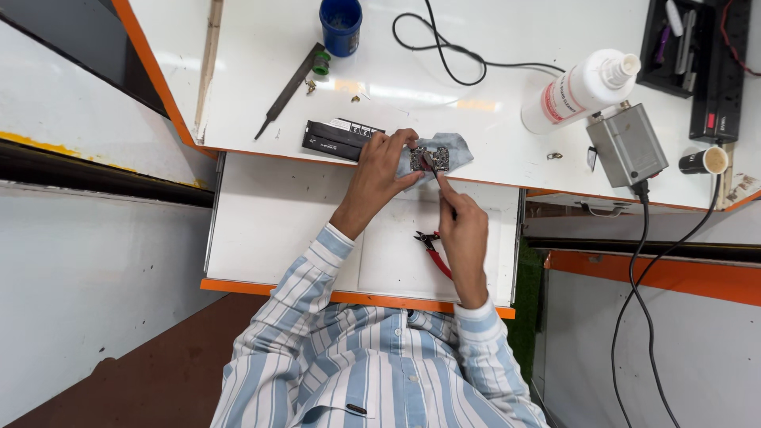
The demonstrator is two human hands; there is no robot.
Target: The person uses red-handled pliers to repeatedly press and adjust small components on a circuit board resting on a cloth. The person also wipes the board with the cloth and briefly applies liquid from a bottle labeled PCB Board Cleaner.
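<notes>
While the left hand (pixel 380 162) steadies the circuit board (pixel 432 158), the right hand (pixel 462 230) probes it.

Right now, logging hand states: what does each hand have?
Left hand: closed, pinning the small circuit board on its grey cloth.
Right hand: closed on a thin tool.

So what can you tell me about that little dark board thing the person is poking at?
The small circuit board is dark and roughly rectangular, dotted with tiny pale parts. It lies flat on a crumpled grey cloth at the front edge of the white table. The left hand steadies its left end with the fingers, while the right hand presses a thin tool against its middle. Finer detail is too small to tell.
</notes>
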